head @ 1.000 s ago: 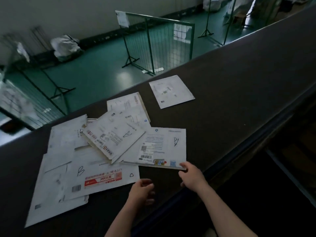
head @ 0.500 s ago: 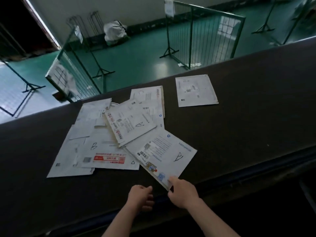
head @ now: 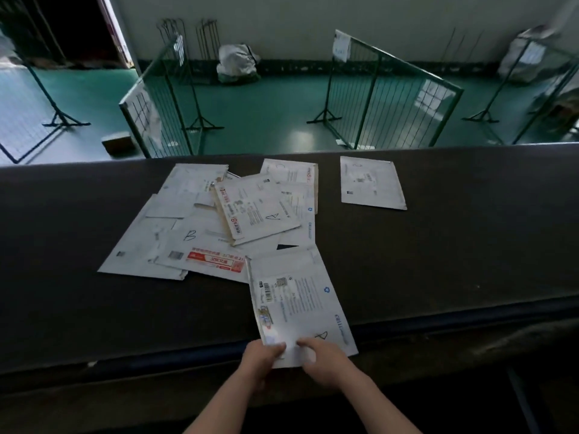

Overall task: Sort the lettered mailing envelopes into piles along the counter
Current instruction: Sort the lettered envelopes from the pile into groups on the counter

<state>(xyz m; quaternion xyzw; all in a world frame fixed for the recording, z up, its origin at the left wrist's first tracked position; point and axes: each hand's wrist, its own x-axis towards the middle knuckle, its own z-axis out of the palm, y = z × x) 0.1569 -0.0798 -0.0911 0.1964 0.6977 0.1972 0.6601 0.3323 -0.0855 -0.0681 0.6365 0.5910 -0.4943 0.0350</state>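
Green flooring and wire racks (head: 388,98) are filling the background beyond a dark desk (head: 470,245) that is running across the view. Most of the mail is lying in a loose heap (head: 219,220) at about 11 o'clock from the hands, with a B envelope (head: 200,252) on its near side and an A envelope (head: 255,208) sitting on top. One single envelope (head: 371,183) is lying apart at 1 o'clock, near the far edge.

Both hands are now gripping a second A envelope (head: 297,302) by its near end. The left hand (head: 261,360) is pinching the near left corner with thumb on top, and the right hand (head: 326,360) is curling over the near edge beside it. Half a second ago only the right hand was touching this envelope while the left hand was hovering clenched just beside it. The envelope is also lying differently: it was angled against the heap, and now it is pulled toward 6 o'clock, running lengthwise, its near end hanging over the desk's front edge. Its far end is still overlapping the heap's near side. The heap and the single envelope are staying where they were.
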